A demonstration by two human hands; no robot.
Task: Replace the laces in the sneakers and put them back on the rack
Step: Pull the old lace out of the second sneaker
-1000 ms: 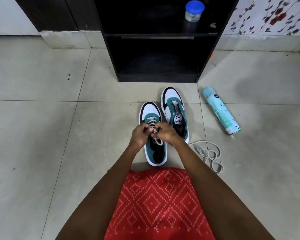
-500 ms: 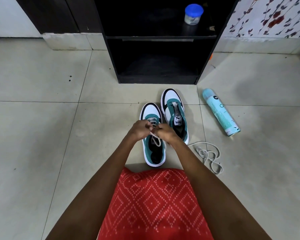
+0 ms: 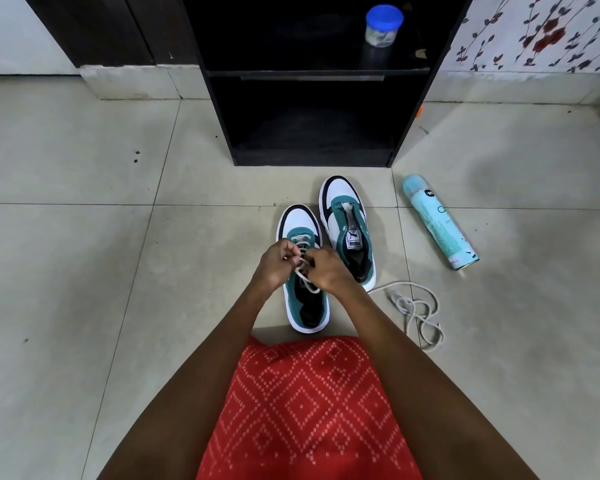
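Still pinching: left hand point(image 3: 273, 264) and right hand point(image 3: 327, 273) grip the round white lace point(image 3: 306, 285) over 1 teal sneaker point(image 3: 308, 308), positions barely shifted.

2 sneakers point(image 3: 346, 230): teal, white, black. Lace point(image 3: 417, 311) white. Rack point(image 3: 309, 81) black. Spray can point(image 3: 439, 221) pale aqua. Jar point(image 3: 381, 27) w/ blue lid. Garment point(image 3: 309, 410) red, white diamond pattern.

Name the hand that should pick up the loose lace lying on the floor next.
Right. The loose lace lies on the floor nearest the right hand, beside the unlaced sneaker; the left hand would probably have to reach across it.
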